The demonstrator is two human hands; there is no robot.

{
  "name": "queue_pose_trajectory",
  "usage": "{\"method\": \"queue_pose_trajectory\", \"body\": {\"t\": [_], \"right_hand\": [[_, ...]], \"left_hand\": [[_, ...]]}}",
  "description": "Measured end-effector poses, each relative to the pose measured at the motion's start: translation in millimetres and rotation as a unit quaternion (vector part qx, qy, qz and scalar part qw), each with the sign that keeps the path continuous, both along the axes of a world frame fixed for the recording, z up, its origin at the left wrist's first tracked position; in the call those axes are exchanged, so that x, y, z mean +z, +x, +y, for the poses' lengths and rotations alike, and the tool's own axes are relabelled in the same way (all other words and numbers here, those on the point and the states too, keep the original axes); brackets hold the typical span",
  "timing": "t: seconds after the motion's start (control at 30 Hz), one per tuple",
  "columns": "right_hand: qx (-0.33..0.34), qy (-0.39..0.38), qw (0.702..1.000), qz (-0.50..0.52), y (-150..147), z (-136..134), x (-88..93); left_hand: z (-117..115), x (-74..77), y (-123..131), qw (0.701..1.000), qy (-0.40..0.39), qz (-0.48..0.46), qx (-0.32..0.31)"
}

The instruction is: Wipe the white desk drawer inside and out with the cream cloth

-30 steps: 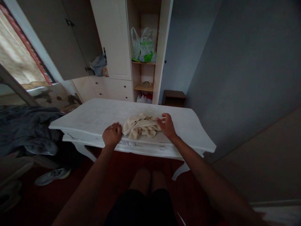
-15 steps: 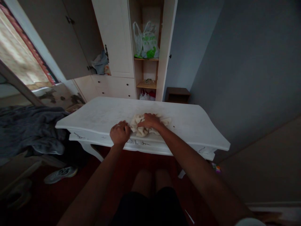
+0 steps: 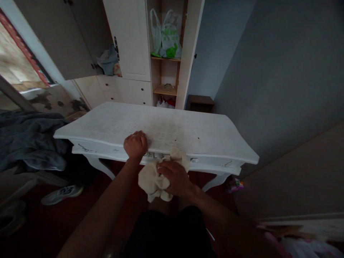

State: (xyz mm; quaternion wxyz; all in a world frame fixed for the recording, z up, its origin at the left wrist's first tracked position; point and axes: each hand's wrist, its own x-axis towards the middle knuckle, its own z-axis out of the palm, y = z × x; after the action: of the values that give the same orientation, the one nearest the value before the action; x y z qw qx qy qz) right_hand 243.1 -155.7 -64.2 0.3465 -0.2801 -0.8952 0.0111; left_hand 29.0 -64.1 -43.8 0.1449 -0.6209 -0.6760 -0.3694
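Observation:
My right hand (image 3: 176, 177) is closed on a crumpled cream cloth (image 3: 150, 181) and holds it in the air just in front of the white table's front edge, above my knees. My left hand (image 3: 135, 145) is curled into a fist and rests on the front edge of the white table (image 3: 215, 138); whether it holds anything is hidden. The tabletop shows a faint brownish smudge (image 3: 169, 127) in the middle.
A cream wardrobe (image 3: 131, 43) stands behind the table, its open shelves holding white plastic bags (image 3: 165, 34). A small dark stool (image 3: 200, 103) sits by the grey wall. Dark bedding (image 3: 27, 139) lies at left, a grey shoe (image 3: 57, 193) on the red floor.
My right hand closed on the cloth on the tabletop, then pulled it off the table toward me. My left hand stayed on the table's front edge.

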Motion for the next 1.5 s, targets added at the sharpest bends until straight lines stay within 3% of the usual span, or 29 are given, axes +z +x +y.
{"method": "queue_pose_trajectory", "body": {"t": [0.1,0.2,0.4,0.57,0.73,0.97,1.17,1.37,1.5], "right_hand": [[-0.016,0.058,0.997,-0.043,14,-4,-34.9],[-0.041,0.124,0.990,-0.045,20,14,-49.5],[-0.022,0.169,0.985,-0.030,-12,48,-54.6],[-0.033,0.104,0.993,-0.046,-50,54,-61.1],[-0.027,0.064,0.995,-0.076,-54,46,-56.3],[-0.059,0.055,0.993,-0.087,-14,29,-74.9],[-0.137,0.021,0.989,-0.049,45,17,-98.3],[-0.167,0.026,0.983,-0.078,111,9,-99.9],[-0.224,-0.012,0.971,-0.084,152,2,-95.4]], "left_hand": [[-1,1.8,2,1.000,0.001,-0.001,0.000],[-2,3.5,3,1.000,-0.003,-0.003,-0.001],[-2,3.4,3,1.000,0.002,-0.012,-0.007],[-2,3.5,3,1.000,-0.001,-0.005,0.002],[-3,5.6,4,1.000,0.002,-0.003,0.002],[-1,0.7,3,1.000,0.018,-0.011,-0.006],[0,-0.1,2,1.000,0.003,-0.019,-0.006],[-1,2.3,3,1.000,0.011,-0.009,-0.003],[-2,3.7,4,1.000,0.015,-0.008,-0.006]]}}
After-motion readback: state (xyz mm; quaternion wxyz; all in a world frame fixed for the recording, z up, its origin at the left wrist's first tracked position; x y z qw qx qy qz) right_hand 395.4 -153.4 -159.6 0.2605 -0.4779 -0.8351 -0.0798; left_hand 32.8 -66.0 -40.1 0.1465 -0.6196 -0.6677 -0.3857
